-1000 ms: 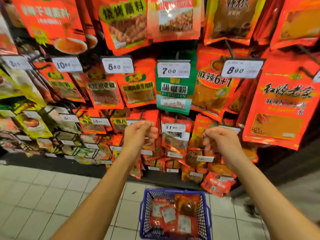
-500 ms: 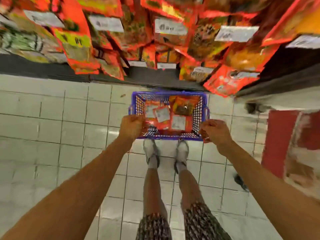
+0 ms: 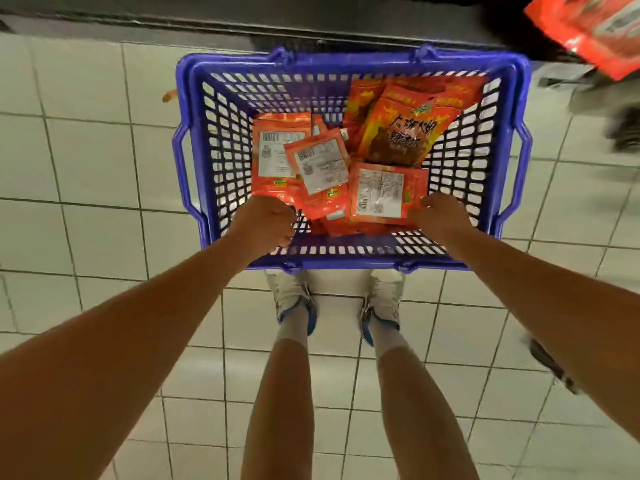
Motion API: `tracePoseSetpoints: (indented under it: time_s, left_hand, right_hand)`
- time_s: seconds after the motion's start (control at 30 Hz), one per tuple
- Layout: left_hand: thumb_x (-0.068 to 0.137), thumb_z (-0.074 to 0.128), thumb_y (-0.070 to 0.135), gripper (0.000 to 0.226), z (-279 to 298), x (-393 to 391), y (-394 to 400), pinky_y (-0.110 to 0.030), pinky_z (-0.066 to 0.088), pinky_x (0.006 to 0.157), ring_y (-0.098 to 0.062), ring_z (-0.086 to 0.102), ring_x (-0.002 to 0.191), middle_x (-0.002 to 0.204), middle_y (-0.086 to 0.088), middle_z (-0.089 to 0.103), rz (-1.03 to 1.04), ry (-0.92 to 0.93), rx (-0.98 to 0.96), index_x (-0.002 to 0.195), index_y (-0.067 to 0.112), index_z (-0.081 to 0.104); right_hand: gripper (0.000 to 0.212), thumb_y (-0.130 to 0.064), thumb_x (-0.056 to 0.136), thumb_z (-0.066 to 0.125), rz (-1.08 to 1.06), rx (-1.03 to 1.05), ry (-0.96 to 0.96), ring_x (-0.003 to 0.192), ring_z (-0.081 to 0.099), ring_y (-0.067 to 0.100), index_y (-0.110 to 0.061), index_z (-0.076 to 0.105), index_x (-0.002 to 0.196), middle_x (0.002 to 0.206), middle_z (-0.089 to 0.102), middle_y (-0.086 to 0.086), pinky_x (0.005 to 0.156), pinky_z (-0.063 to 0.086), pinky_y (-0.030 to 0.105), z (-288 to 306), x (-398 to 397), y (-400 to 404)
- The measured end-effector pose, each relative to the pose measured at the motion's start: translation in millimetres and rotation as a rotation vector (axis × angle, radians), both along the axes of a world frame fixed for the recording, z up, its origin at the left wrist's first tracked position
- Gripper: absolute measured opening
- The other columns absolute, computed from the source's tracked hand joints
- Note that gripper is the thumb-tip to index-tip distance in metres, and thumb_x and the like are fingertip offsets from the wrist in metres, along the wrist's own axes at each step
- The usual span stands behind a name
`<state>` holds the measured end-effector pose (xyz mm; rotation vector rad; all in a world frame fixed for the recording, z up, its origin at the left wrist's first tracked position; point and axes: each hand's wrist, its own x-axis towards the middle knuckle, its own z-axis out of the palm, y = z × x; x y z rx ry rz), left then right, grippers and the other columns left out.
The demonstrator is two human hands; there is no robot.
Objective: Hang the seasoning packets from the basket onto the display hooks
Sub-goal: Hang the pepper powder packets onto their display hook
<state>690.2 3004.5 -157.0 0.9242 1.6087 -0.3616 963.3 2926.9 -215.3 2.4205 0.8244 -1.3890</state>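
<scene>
We are bent over the blue basket (image 3: 353, 263) on the tiled floor (image 3: 86, 161), both arms reaching down into it. Our left hand (image 3: 265, 221) is curled into a loose fist at the near-left inside corner, its knuckles over the lower edge of the left-hand packets (image 3: 280, 150); we cannot tell whether anything is pinched inside it. Our right hand (image 3: 440, 214) lies at the near-right side, fingers touching the right edge of a packet lying label-up (image 3: 381, 194), though whether they have closed on it is hidden. A larger packet with printed characters (image 3: 405, 133) leans against the far wall of the basket, above the small ones. Every packet we can see apart from a red one (image 3: 588, 29) blurred at the top right is in the basket; no display hooks show. The step in hand, as we judge it, is picking the next packet. To do it well we should take one packet only, since they overlap and slide, and grip it by the top edge where we expect the hanging hole to be, so that it comes up already turned for the hook. Lifting the topmost one first should spare us from dragging its neighbours.
</scene>
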Motion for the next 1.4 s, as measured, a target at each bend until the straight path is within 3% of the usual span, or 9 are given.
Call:
tracePoseSetpoints:
  time_s: [0.2, 0.3, 0.4, 0.57, 0.73, 0.87, 1.0, 1.23, 1.4]
  left_hand:
    - [0.097, 0.055, 0.016, 0.021, -79.5, -12.3, -8.9, -0.051, 0.061, 0.079, -0.038, 0.073, 0.086, 0.093, -0.019, 0.075, -0.173, 0.081, 0.02, 0.095, 0.003, 0.071]
    - [0.095, 0.055, 0.017, 0.021, -93.1, -13.5, -9.2, -0.042, 0.062, 0.067, -0.032, 0.074, 0.076, 0.083, -0.013, 0.076, -0.167, 0.071, 0.04, 0.085, 0.01, 0.072]
    - [0.092, 0.055, 0.014, 0.022, -94.7, -9.8, -10.3, -0.039, 0.06, 0.066, -0.031, 0.073, 0.072, 0.078, -0.011, 0.076, -0.172, 0.046, 0.041, 0.079, 0.011, 0.073]
    - [0.09, 0.058, 0.015, 0.03, -90.4, -2.4, -12.4, -0.025, 0.046, 0.076, -0.02, 0.067, 0.092, 0.105, 0.003, 0.071, -0.434, 0.028, 0.24, 0.117, 0.024, 0.068]
    - [0.086, 0.068, 0.016, 0.054, -88.2, 6.7, -17.6, -0.027, 0.046, 0.081, -0.019, 0.062, 0.099, 0.126, -0.007, 0.062, -0.466, -0.065, 0.264, 0.138, 0.026, 0.056]
    - [0.087, 0.067, 0.015, 0.05, -92.9, 8.7, -20.0, -0.019, 0.041, 0.078, -0.017, 0.062, 0.098, 0.125, -0.006, 0.064, -0.429, -0.078, 0.278, 0.135, 0.026, 0.059]
    - [0.086, 0.067, 0.013, 0.048, -107.5, -2.5, -22.4, -0.01, 0.031, 0.061, -0.001, 0.052, 0.075, 0.119, -0.003, 0.065, -0.441, -0.043, 0.308, 0.131, 0.028, 0.061]
    - [0.077, 0.075, 0.006, 0.083, -112.4, -16.8, -26.1, -0.043, 0.05, 0.096, -0.034, 0.044, 0.134, 0.148, -0.009, 0.041, -0.573, 0.037, 0.375, 0.149, 0.028, 0.039]
    - [0.084, 0.073, 0.019, 0.091, -94.6, -16.7, -9.7, -0.058, 0.026, 0.117, -0.043, 0.007, 0.152, 0.166, -0.012, 0.01, -0.862, 0.159, 0.541, 0.156, 0.037, 0.022]
  right_hand:
    - [0.069, -0.023, 0.092, 0.07, -0.232, -0.053, 0.009, 0.131, 0.053, 0.036, -0.003, 0.036, 0.148, 0.144, 0.054, 0.018, 0.105, 0.046, 0.039, -92.9, -11.6, 14.2]
    - [0.078, -0.035, 0.091, 0.069, -0.297, -0.075, -0.082, 0.131, 0.053, 0.038, 0.001, 0.029, 0.148, 0.142, 0.053, 0.019, 0.109, 0.044, 0.048, -112.4, -16.5, 14.5]
    - [0.062, -0.042, 0.095, 0.064, -0.363, -0.034, -0.138, 0.121, 0.061, 0.038, 0.001, 0.046, 0.136, 0.13, 0.062, 0.02, 0.101, 0.051, 0.047, -107.0, -14.6, 12.0]
    - [0.016, -0.014, 0.089, 0.062, -0.6, 0.029, 0.084, 0.059, 0.058, 0.025, -0.001, 0.068, 0.096, 0.071, 0.063, 0.012, 0.053, 0.048, 0.031, -87.4, -20.9, 3.0]
    - [0.016, -0.018, 0.087, 0.057, -0.06, 0.116, -0.053, 0.08, 0.058, 0.03, -0.008, 0.069, 0.091, 0.084, 0.065, 0.01, 0.071, 0.045, 0.035, -72.6, -22.8, -2.6]
    - [0.014, -0.018, 0.085, 0.057, -0.008, 0.163, -0.082, 0.075, 0.056, 0.03, -0.006, 0.065, 0.085, 0.075, 0.059, 0.006, 0.062, 0.037, 0.03, -80.3, -24.7, -0.4]
    - [0.028, -0.041, 0.091, 0.069, -0.353, 0.081, 0.149, 0.073, 0.069, 0.023, -0.014, 0.066, 0.084, 0.078, 0.069, 0.003, 0.051, 0.048, 0.026, -97.9, -53.6, 14.9]
    - [0.007, -0.018, 0.095, 0.063, -0.839, -0.035, 0.341, 0.058, 0.053, 0.013, -0.012, 0.064, 0.098, 0.078, 0.064, 0.003, 0.046, 0.042, 0.021, -103.8, -103.6, 35.9]
    - [0.011, -0.024, 0.096, 0.057, -0.712, -0.152, 0.763, 0.056, 0.055, 0.016, -0.014, 0.063, 0.094, 0.063, 0.06, -0.003, 0.058, 0.043, 0.031, -54.9, -110.6, 25.0]
